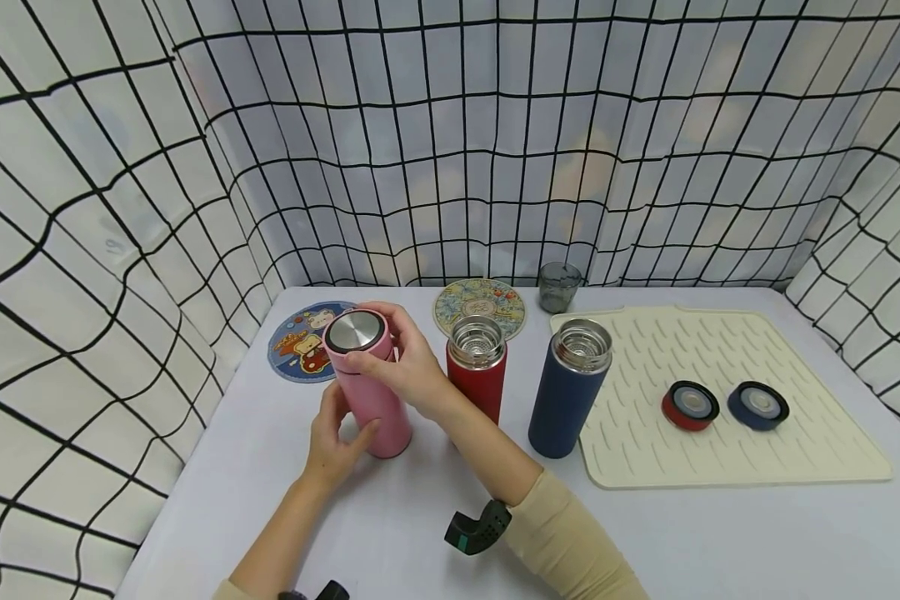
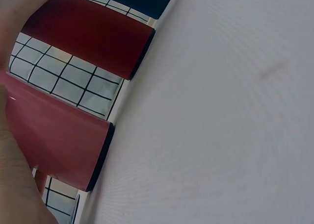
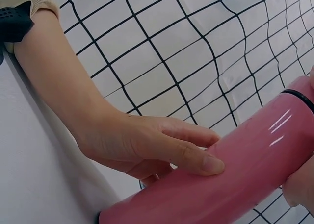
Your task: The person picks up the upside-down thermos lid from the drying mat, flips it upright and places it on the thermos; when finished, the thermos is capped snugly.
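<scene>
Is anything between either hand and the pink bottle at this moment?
Nothing visible. The right hand grips the lid end of the pink bottle, and the left hand holds its lower body. The red bottle stands apart, beside them.

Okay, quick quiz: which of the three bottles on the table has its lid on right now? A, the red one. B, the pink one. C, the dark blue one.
B: the pink bottle carries a steel-topped lid under the right hand, while the red bottle and blue bottle stand with open mouths.
</scene>
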Demonstrator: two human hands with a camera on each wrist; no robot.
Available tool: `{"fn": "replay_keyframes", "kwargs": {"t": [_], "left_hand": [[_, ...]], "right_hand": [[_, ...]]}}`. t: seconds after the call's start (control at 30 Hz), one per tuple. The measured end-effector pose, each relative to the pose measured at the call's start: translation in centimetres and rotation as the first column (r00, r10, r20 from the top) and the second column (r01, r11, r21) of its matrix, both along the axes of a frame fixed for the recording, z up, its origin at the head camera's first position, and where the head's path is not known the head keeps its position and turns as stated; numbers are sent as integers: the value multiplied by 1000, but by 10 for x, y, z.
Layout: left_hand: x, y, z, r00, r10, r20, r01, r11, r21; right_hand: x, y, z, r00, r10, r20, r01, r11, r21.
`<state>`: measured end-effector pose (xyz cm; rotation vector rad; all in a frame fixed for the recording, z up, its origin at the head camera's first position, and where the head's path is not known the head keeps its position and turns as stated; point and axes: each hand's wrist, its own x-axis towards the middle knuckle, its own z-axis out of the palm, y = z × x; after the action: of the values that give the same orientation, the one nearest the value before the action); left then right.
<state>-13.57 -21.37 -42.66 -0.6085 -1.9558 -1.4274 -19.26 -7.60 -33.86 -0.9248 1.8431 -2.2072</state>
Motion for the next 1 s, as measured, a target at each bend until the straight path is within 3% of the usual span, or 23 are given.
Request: {"fn": "replay_keyframes", "kwargs": {"t": [0.2,0.47,0.63,0.8,1.0], "left_hand": [[-1,0,-1,1000,-17,-25,18,1000,12],[-1,-1,-2,1000,0,21,1,1000,-17],[-1,-3,-2,1000,-17,13,18,999,-38],[-1,-3,-1,999,-40,-14,39,998,-44],[-2,-3,-2,998,-48,-38,46,998,-38]], "right_hand": [[2,-2,1,999,-32,32,31,999,24],[-3,2,-1,989,122,-79,-123,992,-15],[-4,4,-2,987,127,-98,-131,990,-44],[-2,3,-4,992,68,-109,-74,996,-58],[3,-3,-2,992,-102,-73,103,995,8]]}}
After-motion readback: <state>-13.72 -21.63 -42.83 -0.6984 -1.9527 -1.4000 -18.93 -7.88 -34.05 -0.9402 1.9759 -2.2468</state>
